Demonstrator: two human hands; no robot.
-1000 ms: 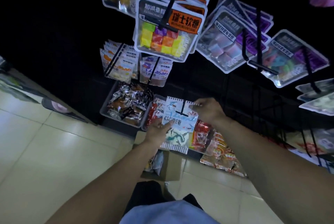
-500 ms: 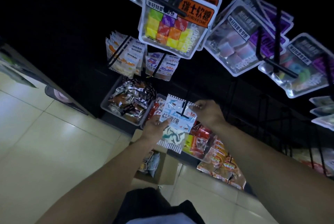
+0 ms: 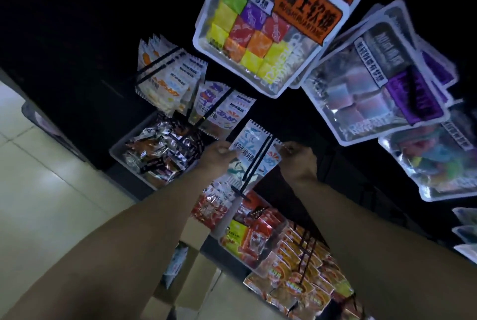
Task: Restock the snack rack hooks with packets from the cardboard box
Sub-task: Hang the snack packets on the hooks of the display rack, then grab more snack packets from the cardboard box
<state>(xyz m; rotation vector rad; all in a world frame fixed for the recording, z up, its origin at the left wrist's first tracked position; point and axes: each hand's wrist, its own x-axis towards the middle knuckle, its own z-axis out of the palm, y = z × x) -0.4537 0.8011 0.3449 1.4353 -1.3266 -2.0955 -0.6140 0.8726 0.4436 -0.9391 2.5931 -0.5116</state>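
Observation:
A white and blue snack packet (image 3: pixel 251 155) hangs on a black rack hook (image 3: pixel 255 164) at the centre of the view. My left hand (image 3: pixel 215 158) pinches its left edge. On the other side my right hand (image 3: pixel 299 160) grips its upper right corner. The hook's two rods run down across the packet's face. Below my arms the open cardboard box (image 3: pixel 192 265) stands on the floor with a packet (image 3: pixel 175 263) showing inside.
Bags of coloured soft candy (image 3: pixel 268 33) and purple-labelled ones (image 3: pixel 379 89) hang on hooks above. More packets (image 3: pixel 167 82) hang at the left. A grey bin of foil-wrapped sweets (image 3: pixel 160 154) and trays of red and orange snacks (image 3: pixel 296 268) sit below. Pale tiled floor (image 3: pixel 51 203) lies left.
The packet has slid further up along the hook and both hands have risen with it. The camera has come closer to the rack and tilted up.

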